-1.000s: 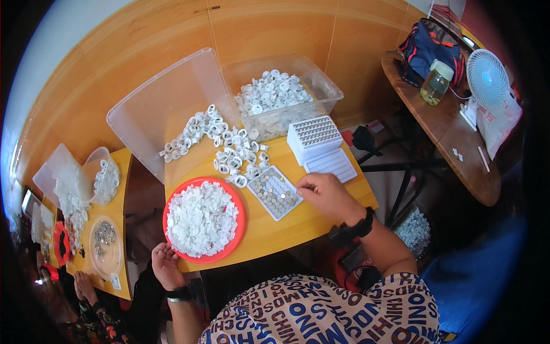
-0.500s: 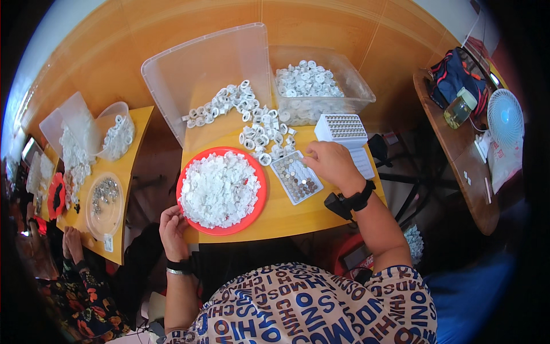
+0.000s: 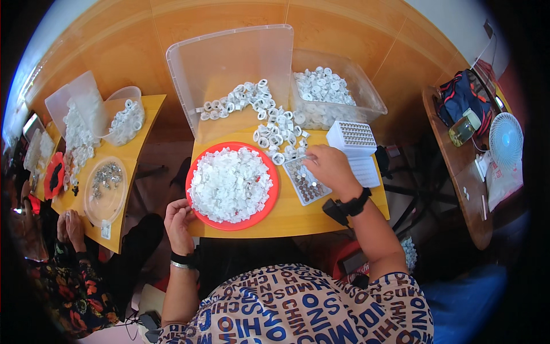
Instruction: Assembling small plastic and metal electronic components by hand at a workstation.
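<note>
My right hand (image 3: pixel 332 169) reaches over a small white tray (image 3: pixel 313 199) of round metal discs (image 3: pixel 303 175). Its thumb and forefinger are closed at the tray's far side; whatever they pinch is too small to make out. At the left rim of a round red tray (image 3: pixel 271 202), my left hand (image 3: pixel 181 226) has its fingers curled together, with their tips close to the rim; I cannot tell what is in them. A heap of small white plastic pieces (image 3: pixel 229 183) fills the red tray. Behind both trays lie loose white ring-shaped parts (image 3: pixel 276 135).
A clear bin (image 3: pixel 366 106) of white parts stands at the back, beside an upright clear plastic panel (image 3: pixel 229 63). A white block with rows of holes (image 3: pixel 351 136) sits at right. Leftward, a co-worker's hands (image 3: pixel 71 226) rest by another yellow table (image 3: pixel 134 157).
The whole view has shifted, so the table sits further right. My right hand remains at the disc tray, its fingertips now at the tray's far edge. My left hand stays by the red tray.
</note>
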Tool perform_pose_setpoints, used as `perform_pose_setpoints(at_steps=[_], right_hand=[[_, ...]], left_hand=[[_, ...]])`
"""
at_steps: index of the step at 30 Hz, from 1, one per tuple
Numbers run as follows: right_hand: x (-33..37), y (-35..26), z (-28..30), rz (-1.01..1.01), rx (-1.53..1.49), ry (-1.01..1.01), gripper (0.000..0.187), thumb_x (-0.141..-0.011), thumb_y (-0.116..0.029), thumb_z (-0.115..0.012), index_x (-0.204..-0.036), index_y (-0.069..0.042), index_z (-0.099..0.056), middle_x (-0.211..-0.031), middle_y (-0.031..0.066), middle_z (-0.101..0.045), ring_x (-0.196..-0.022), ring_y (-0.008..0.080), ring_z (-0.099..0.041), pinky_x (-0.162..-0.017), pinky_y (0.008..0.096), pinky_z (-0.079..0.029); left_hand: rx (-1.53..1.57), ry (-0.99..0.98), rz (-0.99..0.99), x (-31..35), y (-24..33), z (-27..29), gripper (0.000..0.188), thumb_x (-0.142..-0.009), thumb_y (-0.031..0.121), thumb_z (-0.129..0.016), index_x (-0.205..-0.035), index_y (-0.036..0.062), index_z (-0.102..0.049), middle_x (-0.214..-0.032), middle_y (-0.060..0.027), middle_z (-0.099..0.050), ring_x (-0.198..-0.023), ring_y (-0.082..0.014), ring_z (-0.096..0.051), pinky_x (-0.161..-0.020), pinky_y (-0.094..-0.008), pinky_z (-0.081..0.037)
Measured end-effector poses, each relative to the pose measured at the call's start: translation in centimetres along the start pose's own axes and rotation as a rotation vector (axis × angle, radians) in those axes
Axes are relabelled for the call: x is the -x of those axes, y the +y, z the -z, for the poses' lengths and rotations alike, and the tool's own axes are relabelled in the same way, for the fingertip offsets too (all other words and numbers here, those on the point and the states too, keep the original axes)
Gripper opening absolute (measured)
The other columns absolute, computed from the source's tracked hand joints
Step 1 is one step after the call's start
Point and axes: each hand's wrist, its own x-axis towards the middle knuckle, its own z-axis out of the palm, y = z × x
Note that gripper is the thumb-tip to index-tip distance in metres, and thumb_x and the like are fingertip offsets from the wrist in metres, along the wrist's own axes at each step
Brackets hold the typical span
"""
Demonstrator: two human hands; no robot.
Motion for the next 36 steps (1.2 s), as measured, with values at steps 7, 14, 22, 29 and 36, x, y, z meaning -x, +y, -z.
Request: perform_pose_setpoints(at_steps=[7,14,22,29,36], right_hand=[[-4.3,-2.0,-6.0,0.160,0.019,0.040,0.016,-0.079,-0.013,-0.060,-0.092,-0.005,-0.067,-0.087,0.0159,-0.066,-0.084,0.0337,-0.062,-0.074,0.0452,-0.049],[-4.4,-2.1,-5.1,0.116,-0.157,0.132,0.017,-0.078,-0.007,-0.063,-0.094,-0.003,-0.066,-0.083,0.0155,-0.067,-0.079,0.0298,-0.065,-0.071,0.0376,-0.051],[0.7,-7.5,0.8,-0.041,-1.063,-0.324,0.015,-0.084,-0.004,-0.066,-0.098,0.001,-0.066,-0.086,0.0048,-0.068,-0.081,0.0091,-0.063,-0.073,0.0235,-0.050],[3.9,-13.9,0.8,0.095,-1.169,-0.466,0.012,-0.087,-0.001,-0.061,-0.098,0.001,-0.067,-0.086,0.0054,-0.065,-0.080,0.0106,-0.064,-0.070,0.0239,-0.051],[4.8,-14.6,-1.6,0.296,-0.827,-0.052,0.008,-0.087,-0.001,-0.060,-0.094,0.000,-0.065,-0.088,0.0094,-0.062,-0.077,0.0142,-0.064,-0.068,0.0277,-0.051]], left_hand=[[0.038,-0.004,-0.007,0.0,0.1,-0.1,0.022,-0.089,0.006,-0.044,-0.105,-0.0019,-0.056,-0.102,-0.0091,-0.060,-0.093,-0.0168,-0.060,-0.083,-0.0300,-0.050],[0.062,-0.009,-0.006,0.0,0.3,0.0,0.023,-0.089,0.006,-0.044,-0.108,-0.0015,-0.054,-0.102,-0.0093,-0.060,-0.094,-0.0172,-0.060,-0.084,-0.0308,-0.051],[-0.099,0.075,-0.304,2.9,5.6,-3.1,0.028,-0.090,0.012,-0.045,-0.114,0.0014,-0.054,-0.102,-0.0085,-0.061,-0.090,-0.0138,-0.058,-0.072,-0.0239,-0.046],[0.284,-0.567,0.270,5.9,6.0,-9.3,0.044,-0.097,0.040,-0.043,-0.117,0.0008,-0.049,-0.094,-0.0101,-0.062,-0.079,-0.0154,-0.061,-0.066,-0.0247,-0.048],[0.510,-0.517,0.357,5.3,4.8,-8.1,0.030,-0.098,0.028,-0.046,-0.113,0.0023,-0.049,-0.086,-0.0118,-0.062,-0.073,-0.0178,-0.061,-0.063,-0.0259,-0.049]])
